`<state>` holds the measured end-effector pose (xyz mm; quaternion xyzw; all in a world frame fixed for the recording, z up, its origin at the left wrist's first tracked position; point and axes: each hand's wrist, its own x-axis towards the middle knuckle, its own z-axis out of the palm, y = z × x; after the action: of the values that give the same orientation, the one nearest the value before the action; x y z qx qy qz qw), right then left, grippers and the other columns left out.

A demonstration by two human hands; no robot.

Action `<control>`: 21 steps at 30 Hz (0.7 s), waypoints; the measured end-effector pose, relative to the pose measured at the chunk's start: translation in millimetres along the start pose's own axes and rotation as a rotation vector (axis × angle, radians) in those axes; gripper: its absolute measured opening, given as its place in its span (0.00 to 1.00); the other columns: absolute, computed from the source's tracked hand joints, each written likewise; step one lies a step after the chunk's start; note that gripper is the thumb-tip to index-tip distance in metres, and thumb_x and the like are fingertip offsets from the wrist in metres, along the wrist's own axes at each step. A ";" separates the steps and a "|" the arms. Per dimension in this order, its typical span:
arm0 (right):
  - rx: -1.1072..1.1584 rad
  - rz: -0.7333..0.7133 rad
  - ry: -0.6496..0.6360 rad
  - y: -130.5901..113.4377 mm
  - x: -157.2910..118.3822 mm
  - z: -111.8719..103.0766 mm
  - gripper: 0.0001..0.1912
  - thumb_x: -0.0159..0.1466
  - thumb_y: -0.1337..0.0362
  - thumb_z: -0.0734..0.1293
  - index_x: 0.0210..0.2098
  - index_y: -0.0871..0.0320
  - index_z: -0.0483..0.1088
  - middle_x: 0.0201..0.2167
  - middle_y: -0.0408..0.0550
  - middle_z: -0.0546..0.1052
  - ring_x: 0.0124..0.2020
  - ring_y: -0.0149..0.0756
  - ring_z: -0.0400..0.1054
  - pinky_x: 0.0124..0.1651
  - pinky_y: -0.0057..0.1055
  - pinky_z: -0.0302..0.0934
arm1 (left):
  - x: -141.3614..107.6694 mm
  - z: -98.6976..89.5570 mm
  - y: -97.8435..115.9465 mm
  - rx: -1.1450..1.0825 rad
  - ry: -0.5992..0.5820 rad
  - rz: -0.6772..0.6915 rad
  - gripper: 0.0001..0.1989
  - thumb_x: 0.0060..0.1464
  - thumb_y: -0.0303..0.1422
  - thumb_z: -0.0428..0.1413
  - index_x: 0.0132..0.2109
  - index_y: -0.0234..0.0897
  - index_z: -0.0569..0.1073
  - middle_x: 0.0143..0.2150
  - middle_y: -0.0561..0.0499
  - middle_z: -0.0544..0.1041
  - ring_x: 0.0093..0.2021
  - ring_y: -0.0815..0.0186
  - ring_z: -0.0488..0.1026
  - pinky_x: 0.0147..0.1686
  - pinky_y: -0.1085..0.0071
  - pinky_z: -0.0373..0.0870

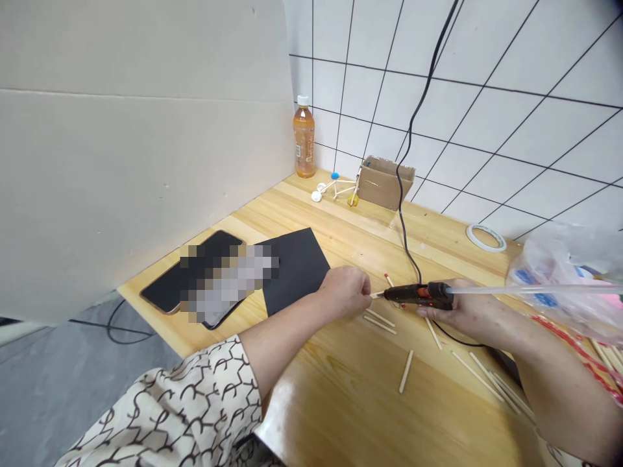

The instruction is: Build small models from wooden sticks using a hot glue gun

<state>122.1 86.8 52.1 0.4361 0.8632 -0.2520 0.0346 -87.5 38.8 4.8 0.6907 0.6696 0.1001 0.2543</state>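
My right hand (pixel 464 314) is closed around a black glue gun (pixel 413 295). A long translucent glue stick (pixel 525 290) juts from the gun's back end toward the right. The fingers of my left hand (pixel 346 292) pinch a small wooden stick (pixel 377 296), its end close to the gun's nozzle; whether the two touch I cannot tell. Below the hands, several loose wooden sticks (pixel 405 371) lie on the wooden table (pixel 355 402). One red-tipped matchstick (pixel 388 279) shows just behind the gun.
A black sheet (pixel 296 259) and two phones (pixel 195 275) lie left. Farther back are a drink bottle (pixel 304 139), a small stick model (pixel 341 188), a cardboard box (pixel 384 183) and a tape roll (pixel 487 238). The gun's cord (pixel 409 136) hangs from above. Plastic bags (pixel 559 259) sit right.
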 end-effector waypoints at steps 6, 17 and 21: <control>-0.014 0.001 -0.016 0.6 -0.4 -3.5 0.19 0.54 0.47 0.62 0.35 0.51 0.75 0.24 0.43 0.77 0.24 0.36 0.68 0.25 0.26 0.59 | 0.7 1.7 -1.5 -0.001 0.011 0.009 0.06 0.41 0.33 0.53 0.27 0.42 0.76 0.29 0.53 0.77 0.31 0.65 0.72 0.30 0.72 0.65; -0.030 0.068 0.044 -0.4 -8.7 -13.5 0.20 0.54 0.47 0.62 0.32 0.55 0.74 0.22 0.43 0.76 0.24 0.37 0.68 0.23 0.27 0.58 | 0.6 0.6 -1.4 0.004 0.011 0.022 0.07 0.40 0.32 0.52 0.28 0.43 0.75 0.28 0.54 0.77 0.31 0.65 0.72 0.29 0.72 0.64; -0.081 0.097 0.045 10.4 -15.0 -19.5 0.21 0.54 0.45 0.61 0.29 0.55 0.73 0.21 0.43 0.76 0.24 0.38 0.69 0.23 0.27 0.59 | 0.2 -0.1 -1.3 0.000 0.004 0.035 0.07 0.41 0.32 0.52 0.28 0.43 0.75 0.29 0.55 0.77 0.31 0.66 0.72 0.29 0.73 0.64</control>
<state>142.5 90.0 69.0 0.4811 0.8511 -0.2053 0.0450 -88.6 39.0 4.3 0.7022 0.6578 0.1061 0.2510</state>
